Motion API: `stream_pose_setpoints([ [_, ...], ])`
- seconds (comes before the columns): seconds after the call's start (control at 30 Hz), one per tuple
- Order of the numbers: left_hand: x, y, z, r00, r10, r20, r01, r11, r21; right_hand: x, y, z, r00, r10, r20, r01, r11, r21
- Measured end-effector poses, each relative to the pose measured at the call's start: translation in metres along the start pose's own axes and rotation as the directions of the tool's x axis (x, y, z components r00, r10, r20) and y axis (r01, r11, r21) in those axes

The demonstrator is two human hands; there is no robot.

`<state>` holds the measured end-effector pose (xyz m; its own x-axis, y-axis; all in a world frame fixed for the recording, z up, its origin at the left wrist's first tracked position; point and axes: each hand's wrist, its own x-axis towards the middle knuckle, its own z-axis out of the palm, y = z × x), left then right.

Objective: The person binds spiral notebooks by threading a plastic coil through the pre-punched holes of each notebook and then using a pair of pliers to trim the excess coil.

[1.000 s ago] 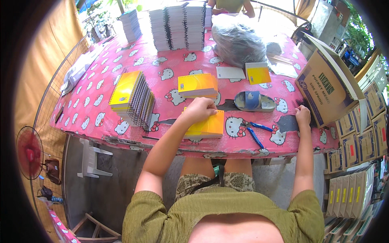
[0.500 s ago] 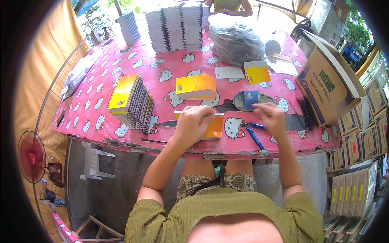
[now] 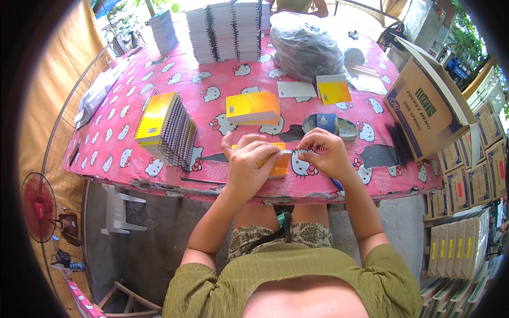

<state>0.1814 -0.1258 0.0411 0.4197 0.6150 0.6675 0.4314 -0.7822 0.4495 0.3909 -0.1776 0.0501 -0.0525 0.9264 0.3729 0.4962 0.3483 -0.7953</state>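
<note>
Nearer me than the blue slipper (image 3: pixel 321 123), my left hand (image 3: pixel 251 164) pinches a white-edged pad (image 3: pixel 286 152); my right hand (image 3: pixel 326 152) pinches a coil (image 3: pixel 300 152); yellow pads (image 3: pixel 250 105) lie leftward.

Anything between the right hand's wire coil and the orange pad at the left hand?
Nothing visible. The wire coil in the right hand is right beside the orange pad at the left hand; contact is unclear.

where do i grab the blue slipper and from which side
I'd pinch the blue slipper across the edges of its sole, at the bare end, coming from the right: that end shows clear past the strap, while the right hand overlaps its near left part in this view.
</note>
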Motion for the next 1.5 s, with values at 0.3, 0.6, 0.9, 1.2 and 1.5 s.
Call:
stream_pose_setpoints([
  [0.3,-0.016,0.004,0.01,0.988,-0.117,-0.103,0.122,0.992,0.038,0.002,-0.015,0.008,0.995,-0.07,0.072,0.076,0.993,-0.09],
  [0.6,-0.017,-0.004,0.008,0.987,-0.093,-0.13,0.098,0.995,0.033,-0.007,-0.026,0.02,0.994,0.064,0.083,-0.025,0.912,-0.41],
  [0.9,-0.003,-0.018,0.007,0.999,0.005,-0.036,-0.007,0.998,-0.068,0.003,0.085,-0.075,0.974,0.186,-0.132,-0.224,0.674,-0.704],
  [1.2,-0.002,-0.018,0.012,0.998,-0.025,-0.061,0.021,0.997,-0.069,0.015,0.06,-0.046,0.97,0.24,-0.045,-0.193,0.867,0.459],
  [1.5,0.007,-0.011,0.006,0.982,-0.174,0.068,0.183,0.968,-0.169,0.019,0.039,-0.029,0.952,0.18,0.247,-0.274,0.86,0.43],
])
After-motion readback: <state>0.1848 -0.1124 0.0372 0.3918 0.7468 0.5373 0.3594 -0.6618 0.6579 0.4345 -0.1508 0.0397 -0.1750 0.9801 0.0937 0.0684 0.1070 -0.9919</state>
